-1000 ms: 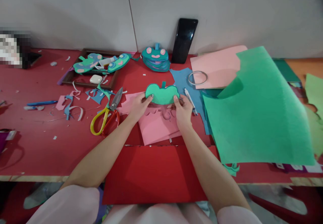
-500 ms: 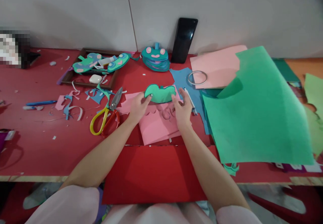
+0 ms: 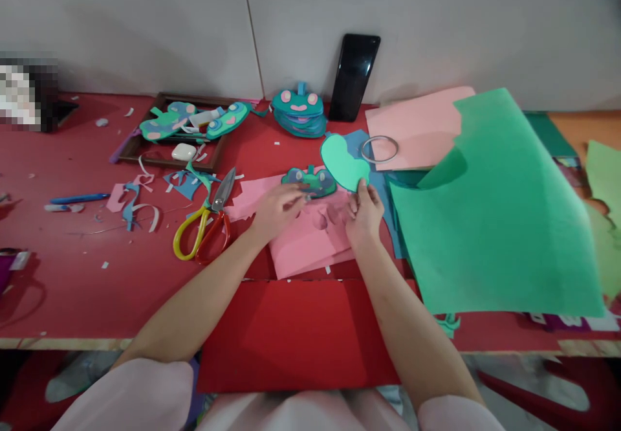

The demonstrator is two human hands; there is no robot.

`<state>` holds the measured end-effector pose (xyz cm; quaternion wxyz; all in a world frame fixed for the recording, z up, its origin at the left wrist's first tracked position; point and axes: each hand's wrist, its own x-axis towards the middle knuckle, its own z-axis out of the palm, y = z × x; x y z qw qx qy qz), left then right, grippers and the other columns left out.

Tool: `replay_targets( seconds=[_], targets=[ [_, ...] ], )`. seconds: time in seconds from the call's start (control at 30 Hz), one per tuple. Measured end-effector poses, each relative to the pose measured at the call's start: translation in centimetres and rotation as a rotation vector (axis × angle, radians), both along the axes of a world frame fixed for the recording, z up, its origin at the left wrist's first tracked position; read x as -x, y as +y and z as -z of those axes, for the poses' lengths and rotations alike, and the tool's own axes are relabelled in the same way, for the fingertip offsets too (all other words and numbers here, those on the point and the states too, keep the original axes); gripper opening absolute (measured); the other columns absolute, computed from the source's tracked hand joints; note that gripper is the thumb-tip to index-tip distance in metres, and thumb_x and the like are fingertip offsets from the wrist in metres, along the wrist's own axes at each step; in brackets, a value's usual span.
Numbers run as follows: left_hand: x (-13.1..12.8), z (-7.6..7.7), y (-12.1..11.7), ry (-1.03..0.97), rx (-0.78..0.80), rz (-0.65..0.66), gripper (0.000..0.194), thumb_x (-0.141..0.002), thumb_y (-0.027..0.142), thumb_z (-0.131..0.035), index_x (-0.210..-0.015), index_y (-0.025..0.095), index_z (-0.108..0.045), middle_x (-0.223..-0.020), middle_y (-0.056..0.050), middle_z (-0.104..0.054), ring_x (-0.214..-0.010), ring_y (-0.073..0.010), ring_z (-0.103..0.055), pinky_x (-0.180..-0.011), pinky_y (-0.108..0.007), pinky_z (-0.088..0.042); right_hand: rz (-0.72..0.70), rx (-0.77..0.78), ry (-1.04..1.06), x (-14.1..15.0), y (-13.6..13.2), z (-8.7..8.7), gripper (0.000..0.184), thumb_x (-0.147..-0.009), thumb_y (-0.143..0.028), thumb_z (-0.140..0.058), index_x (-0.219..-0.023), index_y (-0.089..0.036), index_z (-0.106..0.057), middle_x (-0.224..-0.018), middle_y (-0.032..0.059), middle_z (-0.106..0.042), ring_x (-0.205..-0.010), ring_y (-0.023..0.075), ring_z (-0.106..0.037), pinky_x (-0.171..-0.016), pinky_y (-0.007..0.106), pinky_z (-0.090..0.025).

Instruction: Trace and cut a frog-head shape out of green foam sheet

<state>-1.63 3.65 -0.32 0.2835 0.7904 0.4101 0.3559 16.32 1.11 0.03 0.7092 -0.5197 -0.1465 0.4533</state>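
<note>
My right hand [image 3: 366,212] pinches the lower right edge of a bright green two-lobed cutout [image 3: 343,162], which is raised and tilted. A dark teal frog-face cutout [image 3: 315,183] with round eyes and a top tab lies on pink sheets [image 3: 305,246]. My left hand [image 3: 280,211] is at that face's lower left edge, its fingers slightly bent and apart; whether they touch it is hard to tell. Scissors [image 3: 213,217] with one yellow and one red handle lie open-bladed left of my left hand.
A brown tray [image 3: 220,153] holds frog cutouts and supplies. Stacked frog faces [image 3: 299,110] stand beside a phone [image 3: 354,78] leaning on the wall. A large green sheet [image 3: 495,237], a metal ring [image 3: 379,149] and paper scraps [image 3: 130,204] surround the work. A red board [image 3: 298,334] is in front.
My right hand has lifted the green cutout up and to the right, uncovering the teal frog face. My left hand has let go of the green cutout and moved slightly right.
</note>
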Motion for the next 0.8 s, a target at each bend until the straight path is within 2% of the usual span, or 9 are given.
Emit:
replay_targets(
  seconds=[0.07,0.13,0.4,0.67,0.8],
  targets=[
    [-0.1,0.2,-0.1,0.116,-0.061,0.087,0.025,-0.087,0.032,-0.048,-0.080,0.021,-0.069,-0.111,-0.005,-0.067,-0.105,-0.0190,-0.059,-0.095,-0.038,-0.044,0.003,-0.006,0.027,-0.1,0.0,-0.1,0.039,-0.070,-0.044,-0.068,-0.070,-0.023,-0.036,-0.040,-0.0148,-0.028,-0.031,0.0031,-0.022,-0.030,0.019,-0.012],
    [-0.2,0.5,-0.1,0.175,-0.069,0.111,0.027,-0.089,0.031,-0.046,-0.083,0.021,-0.070,-0.115,-0.005,-0.066,-0.107,-0.0186,-0.059,-0.096,-0.039,-0.044,-0.001,-0.020,0.056,-0.1,-0.1,-0.2,0.038,-0.070,-0.042,-0.068,-0.070,-0.022,-0.036,-0.040,-0.0152,-0.028,-0.031,0.0026,-0.021,-0.030,0.019,-0.012],
    [-0.1,0.5,0.1,0.278,-0.042,0.095,0.028,-0.091,0.027,-0.042,-0.091,0.021,-0.069,-0.121,-0.004,-0.063,-0.126,-0.0193,-0.045,-0.108,-0.046,-0.033,-0.001,-0.034,0.095,0.1,0.0,-0.3,0.033,-0.073,-0.036,-0.068,-0.070,-0.022,-0.038,-0.039,-0.0152,-0.030,-0.030,0.0022,-0.022,-0.030,0.018,-0.011],
    [-0.2,0.9,0.0,0.364,-0.081,0.057,0.032,-0.092,0.027,-0.038,-0.102,0.018,-0.067,-0.128,-0.006,-0.058,-0.132,-0.0200,-0.037,-0.110,-0.045,-0.032,-0.005,-0.045,0.100,0.1,0.0,-0.1,0.033,-0.072,-0.034,-0.069,-0.071,-0.021,-0.039,-0.038,-0.0151,-0.032,-0.030,0.0020,-0.023,-0.030,0.018,-0.011],
    [-0.2,1.2,0.0,0.399,-0.106,0.013,0.033,-0.092,0.025,-0.039,-0.113,0.019,-0.063,-0.134,-0.007,-0.051,-0.135,-0.0226,-0.031,-0.110,-0.048,-0.030,-0.001,-0.040,0.096,0.2,0.0,-0.2,0.033,-0.072,-0.034,-0.069,-0.069,-0.021,-0.038,-0.038,-0.0151,-0.031,-0.030,0.0019,-0.023,-0.031,0.018,-0.011]
  ],
)
